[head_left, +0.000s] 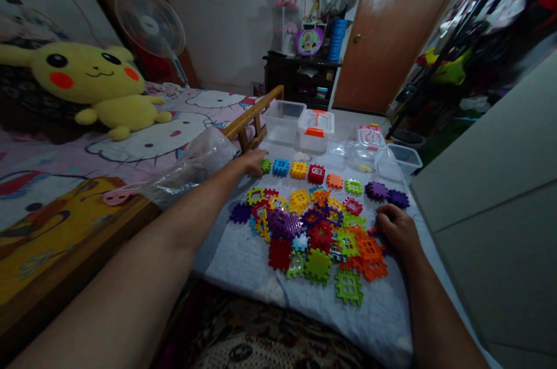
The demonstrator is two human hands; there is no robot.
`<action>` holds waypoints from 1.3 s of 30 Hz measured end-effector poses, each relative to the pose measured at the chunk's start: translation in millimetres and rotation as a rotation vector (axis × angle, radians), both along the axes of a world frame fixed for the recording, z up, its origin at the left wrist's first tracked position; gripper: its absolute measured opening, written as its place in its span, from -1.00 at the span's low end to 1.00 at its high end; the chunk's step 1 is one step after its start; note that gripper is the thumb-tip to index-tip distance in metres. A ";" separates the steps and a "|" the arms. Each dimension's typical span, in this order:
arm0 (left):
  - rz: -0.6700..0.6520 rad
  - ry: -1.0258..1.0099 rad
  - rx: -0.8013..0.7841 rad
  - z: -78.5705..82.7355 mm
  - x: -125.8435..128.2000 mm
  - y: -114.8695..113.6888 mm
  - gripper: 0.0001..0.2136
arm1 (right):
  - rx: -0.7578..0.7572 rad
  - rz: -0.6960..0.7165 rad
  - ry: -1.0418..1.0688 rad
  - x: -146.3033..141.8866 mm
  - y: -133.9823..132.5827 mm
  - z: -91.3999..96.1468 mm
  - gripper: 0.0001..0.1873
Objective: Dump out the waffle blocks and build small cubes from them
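At the left end of a row of plastic building blocks, my left hand (pixel 253 161) reaches out with its fingers at a green block (pixel 266 166), partly hidden by them. Along the row come a blue block (pixel 281 167), a yellow block (pixel 299 170), a red block (pixel 317 174), an orange piece (pixel 335 181), a lime frame (pixel 353 186) and purple pieces (pixel 376 190). My right hand (pixel 398 228) rests at the right edge of a loose pile, fingers curled, beside orange window pieces (pixel 371 248). What those fingers hold, if anything, is hidden.
Clear plastic boxes (pixel 285 119) and an orange-latched box (pixel 317 132) stand at the table's far side. More clear containers (pixel 398 160) are at the far right. A wooden bed rail (pixel 252 116) and a plastic bag (pixel 195 163) border the left. A white panel (pixel 491 201) borders the right.
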State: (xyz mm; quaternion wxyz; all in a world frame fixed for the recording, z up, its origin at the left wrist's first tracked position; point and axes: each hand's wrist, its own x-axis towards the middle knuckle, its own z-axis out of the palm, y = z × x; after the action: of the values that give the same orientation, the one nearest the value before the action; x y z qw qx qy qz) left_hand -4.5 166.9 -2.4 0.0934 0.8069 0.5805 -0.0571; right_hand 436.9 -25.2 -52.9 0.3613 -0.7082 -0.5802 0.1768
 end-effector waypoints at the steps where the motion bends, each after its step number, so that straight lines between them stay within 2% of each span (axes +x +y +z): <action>1: 0.000 -0.023 0.040 3.1 -0.7 -5.1 -0.10 | 0.003 0.001 -0.003 0.3 0.2 0.0 -0.71; 3: -0.031 -0.104 0.148 10.8 -1.4 -20.7 -0.12 | 0.009 0.004 -0.018 1.5 0.9 -0.7 -0.71; 6: -0.142 -0.263 0.279 21.6 -2.1 -58.4 -0.32 | 0.001 0.009 -0.023 3.4 1.9 -2.4 -0.69; 8: -0.200 -0.338 0.275 23.5 -4.5 -90.0 -0.45 | -0.011 0.010 -0.013 3.5 2.0 -2.7 -0.68; 10: -0.241 -0.385 0.174 18.0 -9.7 -122.3 -0.50 | -0.006 0.010 -0.022 2.7 1.7 -2.1 -0.69; 11: -0.227 -0.397 0.110 12.4 -13.1 -137.6 -0.43 | 0.003 0.011 -0.032 2.1 1.5 -1.6 -0.70; 13: -0.199 -0.391 0.011 -2.9 -19.3 -164.9 -0.15 | 0.019 0.015 -0.050 1.3 1.0 -1.1 -0.70; 15: -0.197 -0.391 -0.007 -20.0 -22.1 -186.9 0.06 | 0.022 0.015 -0.047 0.8 0.4 -1.4 -0.70; 17: -0.156 -0.380 0.021 -34.4 -19.9 -202.5 0.15 | 0.020 0.009 -0.024 -0.2 -0.8 -1.5 -0.71; 21: -0.101 -0.384 0.106 -47.9 -6.0 -212.0 0.15 | 0.108 -0.042 0.010 -12.2 -5.6 6.5 -0.74; 23: -0.117 -0.400 0.137 -48.7 0.9 -208.0 0.11 | 0.172 0.012 -0.001 -27.8 -9.3 17.7 -0.77; 25: -0.135 -0.418 0.146 -47.9 6.1 -201.9 0.09 | 0.215 0.183 -0.037 -51.7 -14.5 33.6 -0.80; 29: -0.163 -0.458 0.148 -46.2 10.7 -194.1 0.06 | 0.206 0.651 -0.128 -116.7 -28.2 67.9 -0.87; 32: -0.164 -0.477 0.178 -44.0 10.3 -196.1 0.02 | 0.166 0.826 -0.278 -161.9 -36.7 80.4 -0.86; 35: -0.153 -0.508 0.210 -37.8 8.4 -205.1 -0.07 | 0.120 0.799 -0.434 -190.1 -40.5 75.4 -0.83; 37: -0.159 -0.543 0.226 -31.7 8.1 -214.8 -0.14 | 0.098 0.758 -0.517 -199.5 -40.7 66.5 -0.80; 39: -0.182 -0.568 0.219 -26.8 10.3 -226.3 -0.12 | 0.098 0.722 -0.554 -204.0 -39.6 58.0 -0.81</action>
State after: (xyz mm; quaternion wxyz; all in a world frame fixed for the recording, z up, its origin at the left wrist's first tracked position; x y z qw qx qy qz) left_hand 5.7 -59.4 -29.2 0.1588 0.8445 0.4590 0.2254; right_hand 232.9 -64.8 5.1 0.1408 -0.4633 -0.8724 0.0675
